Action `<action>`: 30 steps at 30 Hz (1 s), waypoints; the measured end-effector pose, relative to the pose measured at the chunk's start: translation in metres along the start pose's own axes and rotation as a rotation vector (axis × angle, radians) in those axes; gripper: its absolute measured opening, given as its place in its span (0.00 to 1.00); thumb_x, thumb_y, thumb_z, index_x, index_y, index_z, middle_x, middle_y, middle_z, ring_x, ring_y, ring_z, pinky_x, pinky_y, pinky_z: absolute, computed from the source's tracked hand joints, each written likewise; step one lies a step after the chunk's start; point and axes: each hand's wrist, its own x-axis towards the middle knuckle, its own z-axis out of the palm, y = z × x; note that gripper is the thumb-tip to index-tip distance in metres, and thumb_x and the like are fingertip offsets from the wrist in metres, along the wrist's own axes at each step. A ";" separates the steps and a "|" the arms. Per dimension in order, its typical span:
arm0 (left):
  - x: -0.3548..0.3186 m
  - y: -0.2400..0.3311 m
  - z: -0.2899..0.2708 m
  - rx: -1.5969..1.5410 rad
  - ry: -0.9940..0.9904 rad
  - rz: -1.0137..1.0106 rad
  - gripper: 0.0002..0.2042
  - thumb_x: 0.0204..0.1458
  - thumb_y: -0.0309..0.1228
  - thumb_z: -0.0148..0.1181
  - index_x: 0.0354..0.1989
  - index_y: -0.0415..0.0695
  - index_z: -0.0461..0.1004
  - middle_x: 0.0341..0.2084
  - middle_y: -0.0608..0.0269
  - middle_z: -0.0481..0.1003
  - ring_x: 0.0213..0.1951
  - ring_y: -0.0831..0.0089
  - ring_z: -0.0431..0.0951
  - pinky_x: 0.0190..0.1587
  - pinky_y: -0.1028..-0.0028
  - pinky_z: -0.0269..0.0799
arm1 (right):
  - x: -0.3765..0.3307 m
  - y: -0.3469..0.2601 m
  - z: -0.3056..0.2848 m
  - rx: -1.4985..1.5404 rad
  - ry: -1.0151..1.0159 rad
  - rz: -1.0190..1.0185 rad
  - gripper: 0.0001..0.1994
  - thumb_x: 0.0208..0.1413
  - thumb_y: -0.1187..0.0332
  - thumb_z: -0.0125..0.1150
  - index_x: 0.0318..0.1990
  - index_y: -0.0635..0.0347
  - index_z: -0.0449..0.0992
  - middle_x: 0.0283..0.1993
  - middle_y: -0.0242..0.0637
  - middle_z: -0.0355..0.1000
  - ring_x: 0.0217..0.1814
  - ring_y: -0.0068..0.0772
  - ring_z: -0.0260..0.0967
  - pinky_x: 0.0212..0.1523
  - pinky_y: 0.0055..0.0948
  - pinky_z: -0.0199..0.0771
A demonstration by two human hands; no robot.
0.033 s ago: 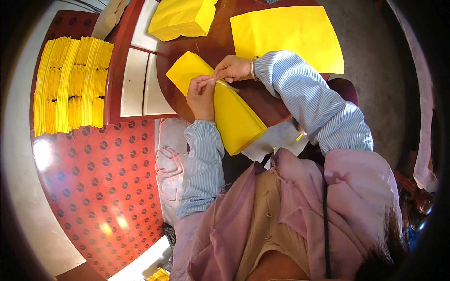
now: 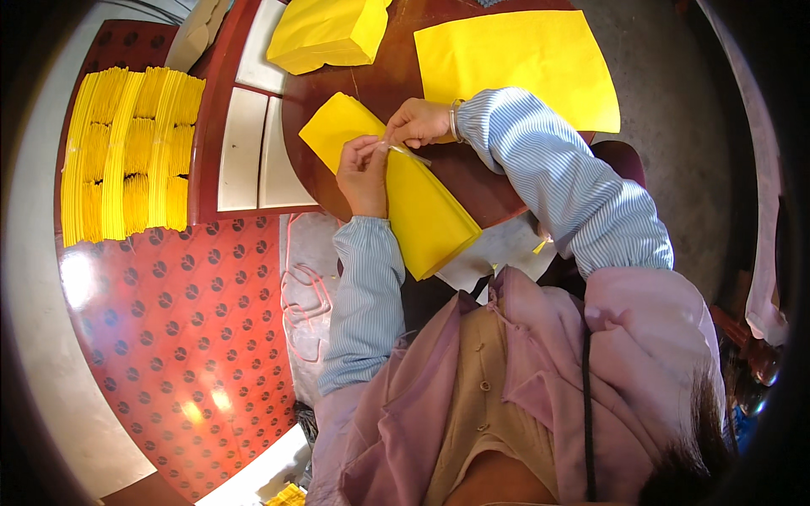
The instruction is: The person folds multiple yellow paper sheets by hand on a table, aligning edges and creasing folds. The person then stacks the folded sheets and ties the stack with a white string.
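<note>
A folded bundle of yellow paper sheets (image 2: 418, 215) lies slanted across the edge of the dark red round table (image 2: 371, 91), its near end jutting out toward my lap. Round its middle runs a thin whitish strip (image 2: 412, 153), perhaps a tie or band. My left hand (image 2: 363, 175) rests at the bundle's left side, thumb and fingers pinched together at the strip. From the far right my right hand (image 2: 420, 123) meets it, fingertips also pinched at the same spot. The fingers hide the strip's end, so whether it is knotted cannot be seen.
Beyond my hands stand a yellow paper stack (image 2: 325, 38) and a flat yellow sheet (image 2: 519, 67). At the left, tall piles of folded yellow paper (image 2: 126, 156) rest by a red patterned board (image 2: 198, 337). White panels (image 2: 242, 152) adjoin the table. A pink cord (image 2: 305, 299) hangs below.
</note>
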 end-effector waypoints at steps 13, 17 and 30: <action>-0.005 -0.004 0.007 0.016 0.073 0.083 0.06 0.60 0.21 0.67 0.43 0.38 0.78 0.37 0.63 0.82 0.39 0.78 0.81 0.45 0.80 0.75 | 0.007 -0.022 -0.018 -0.087 -0.172 0.132 0.07 0.59 0.61 0.68 0.35 0.52 0.84 0.20 0.19 0.62 0.15 0.13 0.48 0.17 0.22 0.43; -0.006 -0.005 0.006 0.128 0.089 0.107 0.03 0.61 0.19 0.66 0.40 0.38 0.79 0.37 0.61 0.83 0.39 0.77 0.81 0.45 0.79 0.76 | 0.008 -0.024 -0.020 -0.105 -0.195 0.143 0.07 0.59 0.61 0.67 0.34 0.52 0.83 0.19 0.19 0.61 0.15 0.14 0.47 0.17 0.22 0.43; -0.005 -0.016 0.004 -0.006 0.105 0.117 0.03 0.60 0.17 0.65 0.40 0.37 0.79 0.37 0.61 0.83 0.39 0.77 0.81 0.45 0.79 0.76 | 0.012 -0.013 -0.016 -0.002 -0.217 0.111 0.10 0.56 0.58 0.72 0.32 0.53 0.84 0.19 0.20 0.64 0.14 0.14 0.50 0.16 0.21 0.46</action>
